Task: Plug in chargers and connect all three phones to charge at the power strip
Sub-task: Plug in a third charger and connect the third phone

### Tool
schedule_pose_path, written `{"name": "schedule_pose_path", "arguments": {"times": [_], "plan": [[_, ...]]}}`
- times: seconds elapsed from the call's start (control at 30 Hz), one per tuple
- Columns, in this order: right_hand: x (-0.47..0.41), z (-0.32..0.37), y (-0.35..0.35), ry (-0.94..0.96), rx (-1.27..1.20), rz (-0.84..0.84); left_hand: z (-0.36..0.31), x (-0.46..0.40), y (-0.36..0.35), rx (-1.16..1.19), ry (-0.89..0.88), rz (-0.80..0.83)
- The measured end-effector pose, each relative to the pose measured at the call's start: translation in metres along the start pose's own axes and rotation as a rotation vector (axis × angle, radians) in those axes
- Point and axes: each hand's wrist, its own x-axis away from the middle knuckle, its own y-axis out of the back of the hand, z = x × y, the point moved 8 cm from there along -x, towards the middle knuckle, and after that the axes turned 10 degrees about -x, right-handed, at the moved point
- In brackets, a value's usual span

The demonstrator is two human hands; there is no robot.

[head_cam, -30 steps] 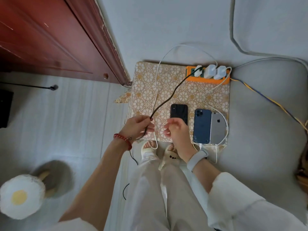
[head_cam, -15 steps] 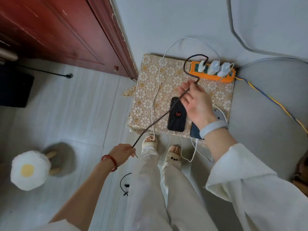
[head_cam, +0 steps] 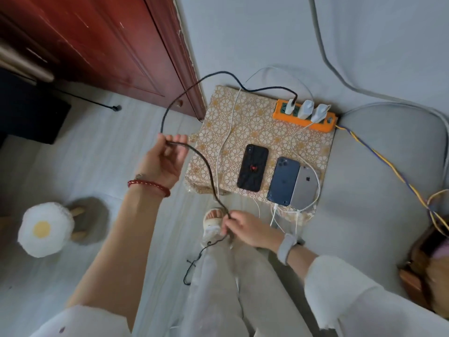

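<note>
Black braided cable (head_cam: 184, 93) ran from the orange power strip (head_cam: 305, 117) through our hands, left hand (head_cam: 162, 161) and right hand (head_cam: 245, 227) both pinching it, above open floor (head_cam: 97, 166) left of the black phone (head_cam: 252, 171).

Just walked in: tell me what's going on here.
A person is charging phones. Both hands hold the black cable: left hand mid-length, right hand near its free end. It runs from a charger in the orange power strip. The blue phone and silver phone have white cables; the black phone is unconnected.
</note>
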Motion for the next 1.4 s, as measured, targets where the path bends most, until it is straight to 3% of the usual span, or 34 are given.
{"name": "schedule_pose_path", "arguments": {"times": [0.07, 0.13, 0.17, 0.27, 0.37, 0.5, 0.57, 0.67, 0.8, 0.87, 0.97, 1.03, 1.17, 1.2, 1.27, 1.33, 1.4], "plan": [[0.010, -0.006, 0.028, 0.000, -0.047, -0.120, -0.008, 0.002, 0.010, 0.007, -0.066, -0.025], [0.018, -0.003, 0.047, 0.021, -0.223, -0.162, 0.009, 0.004, 0.017, -0.085, -0.018, -0.025], [0.019, 0.002, 0.052, 0.041, -0.304, -0.165, 0.026, 0.007, 0.020, -0.224, 0.025, -0.026], [0.014, 0.029, 0.065, 0.141, -0.582, -0.178, 0.086, 0.028, 0.006, -1.026, 0.015, 0.106], [0.008, 0.049, 0.091, 0.231, -0.861, -0.295, 0.156, 0.056, 0.001, -1.041, 0.219, 0.270], [0.013, 0.053, 0.127, 0.332, -1.021, -0.444, 0.159, 0.071, 0.006, -0.988, 0.220, 0.269], [0.012, 0.045, 0.118, 0.266, -0.926, -0.394, 0.138, 0.072, 0.008, -0.752, 0.197, 0.182], [0.010, 0.026, 0.065, 0.111, -0.675, -0.175, 0.101, 0.065, -0.004, -0.360, 0.103, 0.203], [0.018, 0.009, -0.005, 0.037, -0.345, 0.098, 0.068, 0.052, -0.024, -0.221, 0.007, 0.226], [0.016, 0.001, -0.010, 0.039, -0.132, 0.095, 0.059, 0.045, -0.019, -0.188, -0.019, 0.166], [0.013, -0.020, 0.031, -0.008, 0.068, -0.133, 0.047, 0.037, 0.016, -0.143, -0.032, -0.057], [0.016, -0.031, 0.071, -0.008, 0.096, -0.305, 0.046, 0.038, 0.050, -0.241, -0.033, -0.267], [0.020, -0.029, 0.100, 0.044, 0.183, -0.325, 0.057, 0.046, 0.099, -0.406, 0.049, -0.566], [0.021, -0.022, 0.098, 0.077, 0.196, -0.319, 0.059, 0.047, 0.107, -0.527, 0.073, -0.619], [0.023, -0.006, 0.088, 0.142, 0.226, -0.302, 0.056, 0.055, 0.111, -1.050, 0.059, -0.708], [0.021, 0.007, 0.072, 0.177, 0.240, -0.264, 0.051, 0.068, 0.076, -1.426, -0.300, -0.644], [0.019, 0.019, 0.059, 0.199, 0.211, -0.241, 0.071, 0.076, 0.034, -1.557, -0.564, -0.342]]}}
